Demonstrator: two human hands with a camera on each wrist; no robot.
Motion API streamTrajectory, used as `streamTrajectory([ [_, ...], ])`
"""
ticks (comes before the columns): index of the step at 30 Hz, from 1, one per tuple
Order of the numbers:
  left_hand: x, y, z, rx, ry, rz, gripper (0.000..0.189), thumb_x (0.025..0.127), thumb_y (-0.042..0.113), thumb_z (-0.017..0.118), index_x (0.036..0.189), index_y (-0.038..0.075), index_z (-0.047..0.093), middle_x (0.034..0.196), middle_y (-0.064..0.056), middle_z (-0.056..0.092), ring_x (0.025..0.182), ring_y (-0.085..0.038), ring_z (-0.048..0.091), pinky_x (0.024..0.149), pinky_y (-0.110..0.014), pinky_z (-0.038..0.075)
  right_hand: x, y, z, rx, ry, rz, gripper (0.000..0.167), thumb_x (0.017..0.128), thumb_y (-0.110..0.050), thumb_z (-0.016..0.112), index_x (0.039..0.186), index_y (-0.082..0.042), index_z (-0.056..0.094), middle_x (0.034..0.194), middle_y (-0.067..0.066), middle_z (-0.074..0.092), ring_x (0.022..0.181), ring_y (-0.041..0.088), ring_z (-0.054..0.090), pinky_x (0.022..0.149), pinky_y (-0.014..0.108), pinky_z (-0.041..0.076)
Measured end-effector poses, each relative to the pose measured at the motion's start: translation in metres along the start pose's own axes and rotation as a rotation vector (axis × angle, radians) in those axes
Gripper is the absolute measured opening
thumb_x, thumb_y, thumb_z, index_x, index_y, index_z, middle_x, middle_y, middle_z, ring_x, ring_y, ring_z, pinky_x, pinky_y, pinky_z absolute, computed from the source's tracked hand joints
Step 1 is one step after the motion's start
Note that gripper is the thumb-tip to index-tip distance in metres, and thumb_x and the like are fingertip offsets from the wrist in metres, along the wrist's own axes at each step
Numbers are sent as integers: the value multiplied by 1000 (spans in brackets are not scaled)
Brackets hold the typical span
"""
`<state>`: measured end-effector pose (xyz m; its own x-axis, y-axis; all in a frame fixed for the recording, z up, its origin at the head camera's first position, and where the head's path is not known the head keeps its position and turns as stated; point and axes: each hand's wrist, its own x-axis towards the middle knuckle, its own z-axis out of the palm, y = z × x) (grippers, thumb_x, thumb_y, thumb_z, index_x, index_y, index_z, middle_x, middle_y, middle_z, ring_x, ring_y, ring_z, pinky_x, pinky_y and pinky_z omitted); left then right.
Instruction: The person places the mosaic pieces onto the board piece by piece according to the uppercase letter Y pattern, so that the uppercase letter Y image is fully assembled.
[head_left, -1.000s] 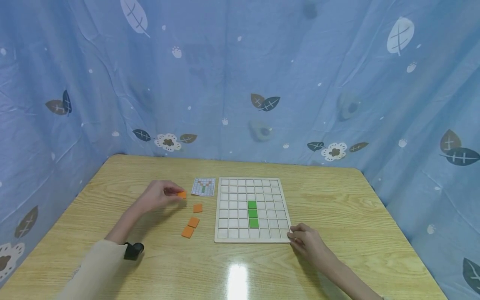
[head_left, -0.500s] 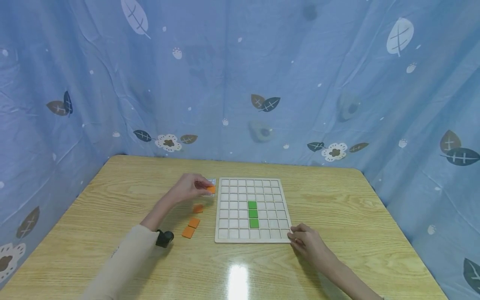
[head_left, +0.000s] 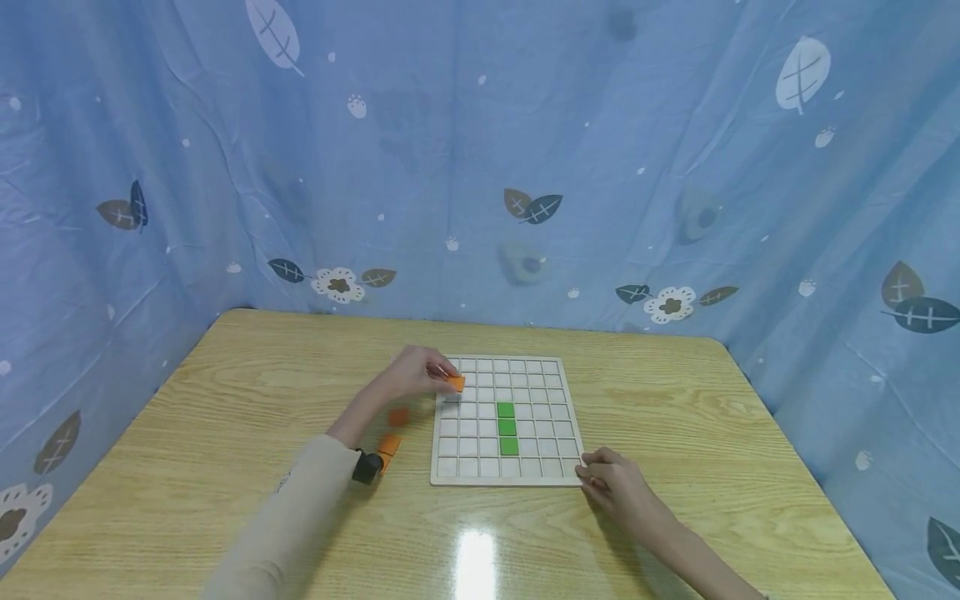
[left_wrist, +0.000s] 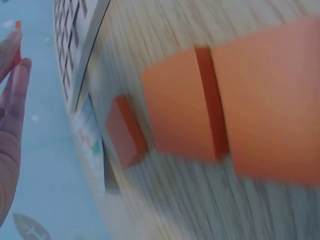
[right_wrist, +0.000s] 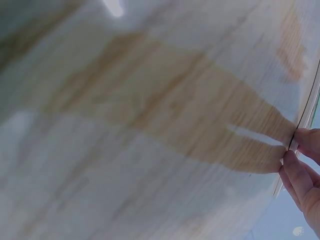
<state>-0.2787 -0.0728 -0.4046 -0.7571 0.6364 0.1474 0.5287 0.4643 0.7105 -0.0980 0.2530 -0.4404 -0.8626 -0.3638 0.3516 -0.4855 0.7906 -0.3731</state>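
Note:
My left hand [head_left: 417,372] pinches a small orange square tile [head_left: 456,383] between thumb and fingers, over the upper left cells of a white grid board [head_left: 495,481]. Three green tiles [head_left: 507,427] fill a column of cells in the board's middle. At the board's near right corner, my right hand [head_left: 618,485] grips the edge, and the right wrist view shows the thumb and fingers [right_wrist: 297,175] on either side of it. Loose orange tiles lie left of the board; the left wrist view shows a near tile [left_wrist: 280,105], a middle tile [left_wrist: 182,107] and a farther one [left_wrist: 125,132].
A small printed pattern card [left_wrist: 91,140] lies beside the board, covered by my left hand in the head view. The wooden table [head_left: 660,392] reaches back to a blue patterned curtain [head_left: 585,167] that surrounds it on three sides.
My left hand has carried the orange tile rightward, from left of the card, across it, to above the board. The right hand has stayed at the board's corner.

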Motion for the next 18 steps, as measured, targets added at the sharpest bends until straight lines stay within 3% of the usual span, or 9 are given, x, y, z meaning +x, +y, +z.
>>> streamTrajectory([
  [9,20,7,20,63,-63,24,19,80,15,79,96,5,76,94,-5,72,83,-13,67,72,-21,54,0,1,1,3,15,-19,20,70,14,76,87,7,72,92,21,64,74,26,67,64,15,54],
  [18,37,11,43,83,-70,-71,16,80,14,79,94,7,76,90,-2,72,77,-8,64,67,-18,52,-1,1,1,2,12,-7,21,70,13,76,89,7,72,92,20,64,75,26,67,64,15,54],
])
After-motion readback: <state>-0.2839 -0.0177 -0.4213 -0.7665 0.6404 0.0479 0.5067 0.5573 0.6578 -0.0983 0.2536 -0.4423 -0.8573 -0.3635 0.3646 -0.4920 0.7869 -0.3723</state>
